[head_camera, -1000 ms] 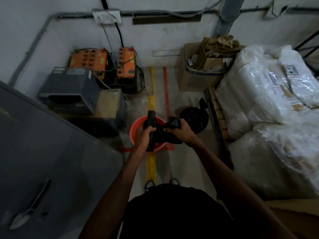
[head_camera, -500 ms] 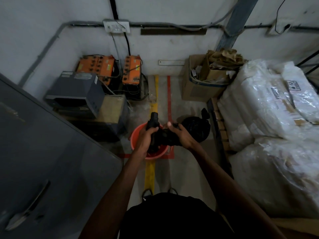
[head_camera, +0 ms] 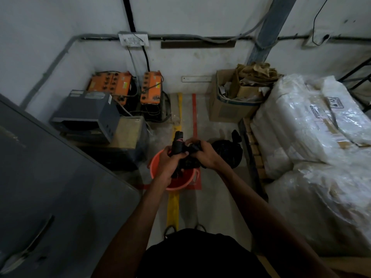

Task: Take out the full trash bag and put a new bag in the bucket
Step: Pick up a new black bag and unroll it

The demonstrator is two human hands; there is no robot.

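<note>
An orange bucket stands on the floor in front of me, with no bag lining it. Right of it on the floor sits the full black trash bag, tied at the top. Above the bucket my left hand grips a black roll of new bags, held upright. My right hand is closed on a crumpled end of black bag pulled from that roll. The loose plastic hangs between both hands over the bucket's mouth.
A grey cabinet stands close on the left. Orange batteries and a grey unit sit by the far wall. A cardboard box and plastic-wrapped bundles on a pallet fill the right side. A yellow floor stripe runs underfoot.
My right hand has shifted its hold on the loose bag end and drawn it up beside the roll. The view has tilted, so everything sits lower in frame.
</note>
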